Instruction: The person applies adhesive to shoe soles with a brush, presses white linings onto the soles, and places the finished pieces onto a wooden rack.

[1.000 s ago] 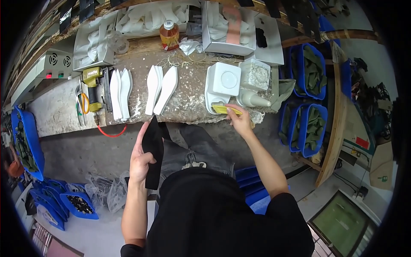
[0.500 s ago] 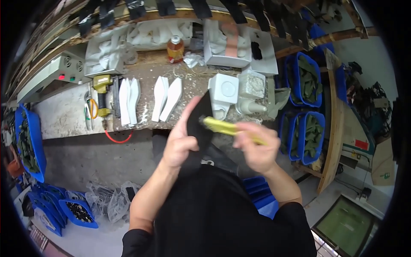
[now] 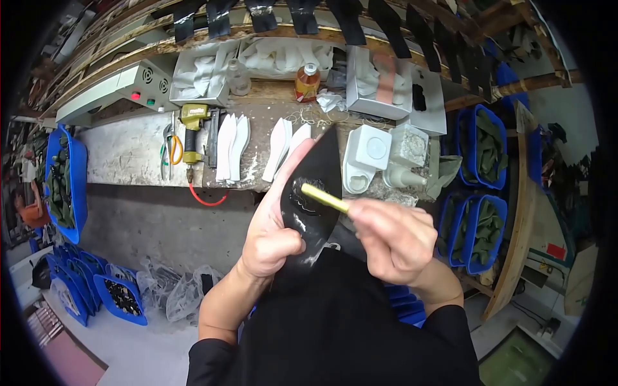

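My left hand (image 3: 270, 238) grips a black pointed shoe-upper-like piece (image 3: 322, 170), thumb over its lower edge and fingers behind it. Wet, shiny streaks show on its face. In my right hand (image 3: 398, 239) is a yellow-handled brush (image 3: 325, 197), its tip touching the middle of the piece; the bristles are not clearly visible. Just beyond my left hand, two pairs of white insole-shaped pieces (image 3: 233, 148) lie on the workbench (image 3: 125, 151). Past the black piece stand a white container (image 3: 370, 147) and a white bottle (image 3: 407, 177) on its side.
A yellow-and-black staple gun (image 3: 192, 135) with a red hose and orange-handled pliers (image 3: 175, 151) lie at left. White-filled boxes (image 3: 380, 106) and an amber bottle (image 3: 307, 83) line the back. Blue baskets (image 3: 484, 206) hold green pieces at right. Black pieces (image 3: 347, 22) hang overhead.
The view has shifted, so the bench sits farther right and lower. The black piece now faces me more, showing its wet streaks, and the brush has moved to its middle.
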A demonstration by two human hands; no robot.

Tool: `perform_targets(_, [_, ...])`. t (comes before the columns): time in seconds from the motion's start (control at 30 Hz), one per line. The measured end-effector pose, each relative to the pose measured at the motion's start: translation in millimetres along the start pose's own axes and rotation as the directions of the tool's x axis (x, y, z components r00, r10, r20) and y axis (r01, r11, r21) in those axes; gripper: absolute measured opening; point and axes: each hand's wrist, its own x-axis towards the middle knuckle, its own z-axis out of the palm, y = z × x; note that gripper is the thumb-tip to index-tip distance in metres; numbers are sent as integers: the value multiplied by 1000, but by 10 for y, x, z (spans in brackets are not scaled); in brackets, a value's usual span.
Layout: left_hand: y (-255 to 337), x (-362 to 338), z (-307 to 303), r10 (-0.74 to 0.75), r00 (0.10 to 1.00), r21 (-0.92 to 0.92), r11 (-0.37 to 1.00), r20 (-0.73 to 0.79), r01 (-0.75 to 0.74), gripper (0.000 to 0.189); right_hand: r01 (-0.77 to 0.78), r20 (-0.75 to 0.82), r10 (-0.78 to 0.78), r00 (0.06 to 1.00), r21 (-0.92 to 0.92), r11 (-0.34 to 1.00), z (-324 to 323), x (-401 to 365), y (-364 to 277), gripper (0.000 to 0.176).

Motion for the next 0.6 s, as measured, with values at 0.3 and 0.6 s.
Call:
perform_targets(0.3, [146, -211, 34, 75, 997, -25, 997, -31, -76, 118, 95, -8, -95, 995, -59, 994, 120, 111, 30, 34])
perform_targets(0.6, [131, -371, -26, 80, 995, -45, 996, 62, -77, 118, -288, -148, 350, 925, 326, 900, -94, 383, 298, 22])
